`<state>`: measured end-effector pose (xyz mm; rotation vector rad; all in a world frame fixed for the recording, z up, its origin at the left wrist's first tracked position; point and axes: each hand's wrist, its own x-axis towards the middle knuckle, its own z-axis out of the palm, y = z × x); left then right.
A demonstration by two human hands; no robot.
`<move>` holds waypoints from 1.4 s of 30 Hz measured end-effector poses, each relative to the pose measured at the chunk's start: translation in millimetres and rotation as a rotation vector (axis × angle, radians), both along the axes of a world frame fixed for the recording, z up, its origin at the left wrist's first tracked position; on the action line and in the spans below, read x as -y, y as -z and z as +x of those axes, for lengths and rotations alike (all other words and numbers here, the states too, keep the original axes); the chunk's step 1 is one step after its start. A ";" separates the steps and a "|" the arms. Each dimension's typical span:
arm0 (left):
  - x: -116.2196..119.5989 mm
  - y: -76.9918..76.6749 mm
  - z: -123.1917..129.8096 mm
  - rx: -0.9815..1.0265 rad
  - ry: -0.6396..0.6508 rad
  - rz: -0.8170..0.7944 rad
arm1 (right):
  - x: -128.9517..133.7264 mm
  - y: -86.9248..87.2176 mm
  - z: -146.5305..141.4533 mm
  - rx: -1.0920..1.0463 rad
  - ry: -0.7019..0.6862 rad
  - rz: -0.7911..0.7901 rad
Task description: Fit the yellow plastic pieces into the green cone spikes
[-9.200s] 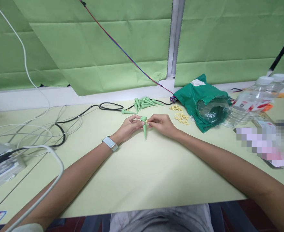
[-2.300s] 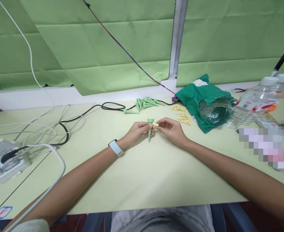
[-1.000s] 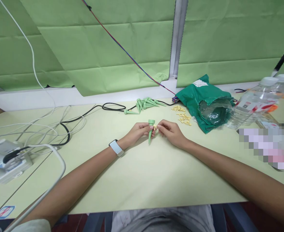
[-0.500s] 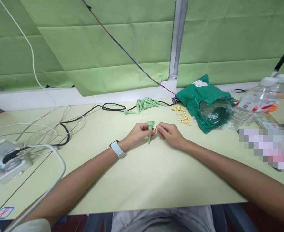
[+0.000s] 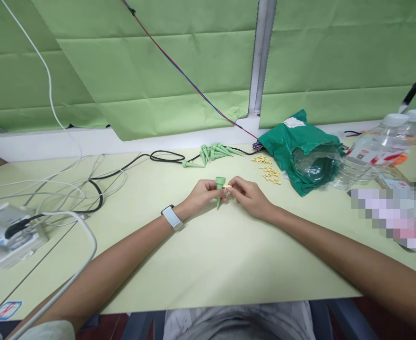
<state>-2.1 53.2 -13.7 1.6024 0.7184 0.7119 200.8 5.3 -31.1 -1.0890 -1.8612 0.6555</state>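
My left hand (image 5: 205, 192) pinches a green plant watering spike (image 5: 219, 188), held upright above the table with its cup on top and its point down. A small yellow valve (image 5: 227, 187) sticks out of the spike's right side. The thumb and fingers of my right hand (image 5: 245, 192) close on the valve's outer end, partly covering it. Farther back lies a pile of green spikes (image 5: 218, 151), and a single spike (image 5: 194, 164) rests to their left. Loose yellow valves (image 5: 266, 168) are spread beyond my right hand.
An open green plastic bag (image 5: 286, 151) lies at the back right, beside clear water bottles (image 5: 367, 146). On the left are a power strip (image 5: 20, 241) and tangled cables (image 5: 69, 189). A white cable (image 5: 91, 236) loops in front of my left arm. The table's front edge (image 5: 208, 308) is near my lap.
My right fingers have shifted and opened a little around the valve, showing more of it. The spike stays in my left hand, almost unmoved.
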 end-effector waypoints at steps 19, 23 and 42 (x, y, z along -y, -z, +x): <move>1.1 -0.6 0.3 -0.039 0.019 0.050 | 0.0 0.8 -3.2 0.026 0.003 -0.006; 2.5 -3.1 0.7 -0.011 0.007 0.025 | 1.2 0.0 -3.6 0.076 0.018 0.028; 1.3 -1.7 0.0 -0.033 0.041 0.053 | -1.4 -1.0 -2.8 -0.084 -0.053 -0.109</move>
